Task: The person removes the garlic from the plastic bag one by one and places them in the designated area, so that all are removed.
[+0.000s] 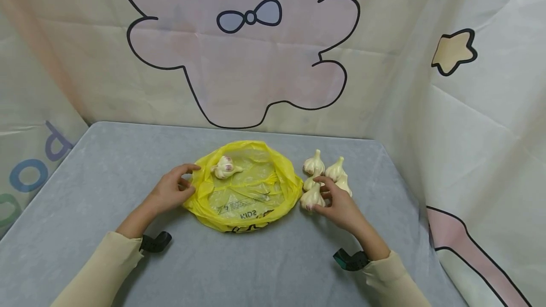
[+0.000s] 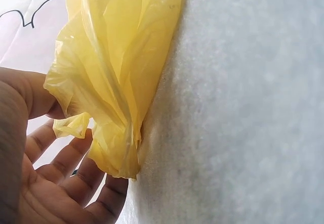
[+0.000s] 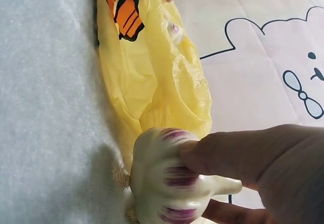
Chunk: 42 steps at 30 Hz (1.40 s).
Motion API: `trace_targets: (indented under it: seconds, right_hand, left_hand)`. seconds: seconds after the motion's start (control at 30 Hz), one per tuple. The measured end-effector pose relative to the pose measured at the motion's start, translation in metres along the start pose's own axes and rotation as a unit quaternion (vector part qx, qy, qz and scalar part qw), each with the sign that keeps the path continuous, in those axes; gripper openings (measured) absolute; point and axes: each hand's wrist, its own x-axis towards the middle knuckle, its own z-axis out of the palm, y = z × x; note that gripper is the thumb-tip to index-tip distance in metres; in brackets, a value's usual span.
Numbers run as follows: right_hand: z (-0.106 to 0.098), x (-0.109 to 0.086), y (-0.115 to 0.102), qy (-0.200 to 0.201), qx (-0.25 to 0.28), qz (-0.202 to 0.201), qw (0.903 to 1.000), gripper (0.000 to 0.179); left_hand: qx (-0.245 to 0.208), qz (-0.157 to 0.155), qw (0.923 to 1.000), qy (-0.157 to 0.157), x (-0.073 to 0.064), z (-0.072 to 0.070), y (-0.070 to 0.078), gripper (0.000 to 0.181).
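A yellow plastic bag (image 1: 251,224) lies spread on the table with its mouth facing up and its rim rolled wide. Inside it, toward the left, is one garlic bulb (image 1: 225,168) with purple streaks. My left hand (image 1: 172,188) holds the bag's left rim, thumb on one side and fingers on the other, as the left wrist view shows. Beside the bag's right edge, my right hand (image 1: 339,203) grips another garlic bulb (image 3: 169,178) between thumb and fingers. Several more garlic bulbs (image 1: 314,164) sit clustered just beyond that hand, partly hidden by it.
The table (image 1: 256,269) has a grey cloth cover. Behind it hangs a curtain (image 1: 273,75) with a printed bear, and more printed cloth (image 1: 482,122) hangs along the right side. Each wrist carries a black camera mount (image 1: 155,242).
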Motion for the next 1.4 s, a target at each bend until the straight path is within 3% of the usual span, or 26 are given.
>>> trace_targets:
  seconds: [0.33, 0.67, 1.1, 1.4]
  right_hand:
    - [0.006, 0.001, 0.001, -0.004, 0.015, -0.005, 0.9999, 0.066]
    - [0.009, 0.002, -0.001, -0.003, -0.004, -0.007, 1.0, 0.069]
    - [0.006, 0.0, 0.002, 0.037, 0.0, -0.018, 0.9992, 0.069]
    - [-0.004, 0.001, -0.01, 0.077, -0.004, -0.042, 0.9962, 0.061]
  left_hand:
    - [0.004, -0.006, 1.0, 0.002, 0.001, 0.002, -0.004, 0.05]
    - [0.0, 0.0, 1.0, 0.002, 0.001, 0.002, -0.003, 0.05]
    - [-0.006, 0.002, 1.0, 0.003, -0.001, -0.001, 0.001, 0.05]
    - [-0.003, -0.001, 1.0, 0.005, -0.001, -0.002, 0.002, 0.05]
